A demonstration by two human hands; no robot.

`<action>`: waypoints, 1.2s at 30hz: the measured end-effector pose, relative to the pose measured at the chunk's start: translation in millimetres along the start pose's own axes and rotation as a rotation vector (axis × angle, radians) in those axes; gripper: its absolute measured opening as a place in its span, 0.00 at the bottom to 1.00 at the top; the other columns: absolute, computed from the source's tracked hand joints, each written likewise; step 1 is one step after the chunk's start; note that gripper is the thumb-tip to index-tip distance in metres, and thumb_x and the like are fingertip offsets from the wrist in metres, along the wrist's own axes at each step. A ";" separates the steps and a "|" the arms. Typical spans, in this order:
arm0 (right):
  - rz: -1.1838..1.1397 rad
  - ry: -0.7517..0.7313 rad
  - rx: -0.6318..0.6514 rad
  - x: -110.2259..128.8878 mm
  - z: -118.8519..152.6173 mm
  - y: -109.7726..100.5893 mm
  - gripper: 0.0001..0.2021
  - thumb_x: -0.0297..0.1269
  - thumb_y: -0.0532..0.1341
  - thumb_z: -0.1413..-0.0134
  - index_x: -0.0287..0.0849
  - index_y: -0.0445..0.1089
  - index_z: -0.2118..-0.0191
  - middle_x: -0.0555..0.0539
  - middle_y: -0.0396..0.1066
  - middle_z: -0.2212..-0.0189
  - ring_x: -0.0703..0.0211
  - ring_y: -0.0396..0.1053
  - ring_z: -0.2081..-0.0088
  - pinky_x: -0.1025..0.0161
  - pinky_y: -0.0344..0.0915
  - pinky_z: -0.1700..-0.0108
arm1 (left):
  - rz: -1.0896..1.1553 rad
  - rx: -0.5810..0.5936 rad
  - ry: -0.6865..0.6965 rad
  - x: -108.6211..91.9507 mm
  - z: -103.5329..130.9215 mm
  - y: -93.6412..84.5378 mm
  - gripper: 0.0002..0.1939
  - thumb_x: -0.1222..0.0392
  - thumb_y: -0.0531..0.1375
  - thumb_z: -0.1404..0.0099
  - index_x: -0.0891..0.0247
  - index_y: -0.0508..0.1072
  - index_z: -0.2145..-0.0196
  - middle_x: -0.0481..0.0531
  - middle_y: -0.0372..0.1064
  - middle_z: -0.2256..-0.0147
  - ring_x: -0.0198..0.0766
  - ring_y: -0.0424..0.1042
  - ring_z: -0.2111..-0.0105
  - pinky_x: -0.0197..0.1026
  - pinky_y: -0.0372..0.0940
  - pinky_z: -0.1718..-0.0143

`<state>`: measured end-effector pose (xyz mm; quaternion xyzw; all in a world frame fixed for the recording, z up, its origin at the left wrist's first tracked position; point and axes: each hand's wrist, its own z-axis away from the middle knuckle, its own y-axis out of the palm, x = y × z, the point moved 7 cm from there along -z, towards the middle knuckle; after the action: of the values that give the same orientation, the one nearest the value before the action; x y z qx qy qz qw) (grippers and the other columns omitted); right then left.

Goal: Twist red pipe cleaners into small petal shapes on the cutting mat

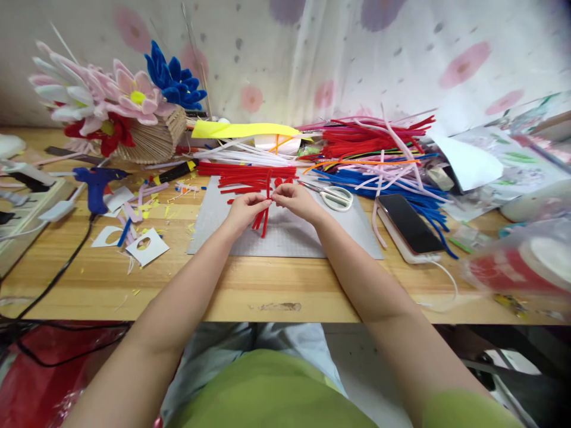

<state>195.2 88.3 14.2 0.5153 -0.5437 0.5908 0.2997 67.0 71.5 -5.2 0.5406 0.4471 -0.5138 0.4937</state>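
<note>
Over the grey mat point(209, 235), both hands meet at the fingertips. My left hand point(248, 209) is closed in a pinch on a red pipe cleaner point(268, 184) that stands up between the hands. My right hand point(292, 199) is also pinched, its fingertips close to the same piece; what they grip is too small to make out. Short red pipe cleaners point(257, 221) show just below the fingers. A row of longer red stems point(241, 170) lies behind the hands. White-handled scissors point(336, 198) rest right of my right hand.
A blue glue gun point(96, 187), paper scraps point(147, 246) and fuzzy flowers point(138, 98) are on the left. Red stems point(366, 139) and blue stems point(370, 184) are piled behind at the right. A phone point(410, 223) and a red-and-white cup point(513, 270) are farther right.
</note>
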 end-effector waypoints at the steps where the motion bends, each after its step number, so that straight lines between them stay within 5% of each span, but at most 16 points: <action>1: -0.028 0.010 0.015 -0.8 0.3 1.6 0.07 0.37 0.61 0.55 0.39 0.65 0.77 0.52 0.65 0.81 0.68 0.61 0.77 0.67 0.58 0.72 | -0.021 -0.002 0.009 -0.8 -0.3 -1.2 0.09 0.60 0.68 0.55 0.64 0.72 0.80 0.46 0.67 0.80 0.28 0.62 0.78 0.32 0.58 0.75; 9: -0.332 0.137 0.030 -11.0 7.3 25.9 0.10 0.39 0.64 0.60 0.40 0.64 0.73 0.54 0.67 0.82 0.69 0.63 0.78 0.69 0.60 0.72 | 0.004 -0.152 0.074 2.3 -3.3 -13.7 0.11 0.65 0.64 0.52 0.64 0.64 0.85 0.42 0.58 0.84 0.26 0.56 0.82 0.32 0.53 0.78; 17: -0.400 0.184 -0.065 -30.2 0.2 43.6 0.15 0.42 0.68 0.68 0.40 0.62 0.78 0.55 0.64 0.84 0.71 0.57 0.82 0.70 0.54 0.79 | 0.188 -0.393 0.020 16.5 -2.2 -19.7 0.08 0.68 0.61 0.51 0.64 0.66 0.83 0.43 0.64 0.81 0.27 0.62 0.78 0.31 0.59 0.72; 29: -0.478 0.224 -0.118 -34.8 -0.2 57.4 0.11 0.40 0.67 0.67 0.39 0.68 0.77 0.54 0.65 0.81 0.67 0.62 0.77 0.67 0.62 0.71 | 0.370 -0.401 0.007 19.0 -4.1 -12.5 0.09 0.68 0.60 0.47 0.64 0.63 0.80 0.42 0.62 0.80 0.25 0.62 0.77 0.30 0.60 0.70; 36: -0.381 0.189 -0.133 -36.5 -1.0 53.3 0.12 0.44 0.64 0.60 0.39 0.68 0.79 0.54 0.63 0.82 0.68 0.60 0.78 0.69 0.57 0.73 | 0.260 -0.375 0.049 23.1 -8.7 -7.4 0.10 0.55 0.61 0.45 0.62 0.67 0.76 0.46 0.67 0.75 0.30 0.67 0.71 0.34 0.62 0.64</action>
<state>156.8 84.6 -37.6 0.5302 -0.4438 0.5319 0.4889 62.3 80.5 -28.9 0.5047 0.4734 -0.3405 0.6366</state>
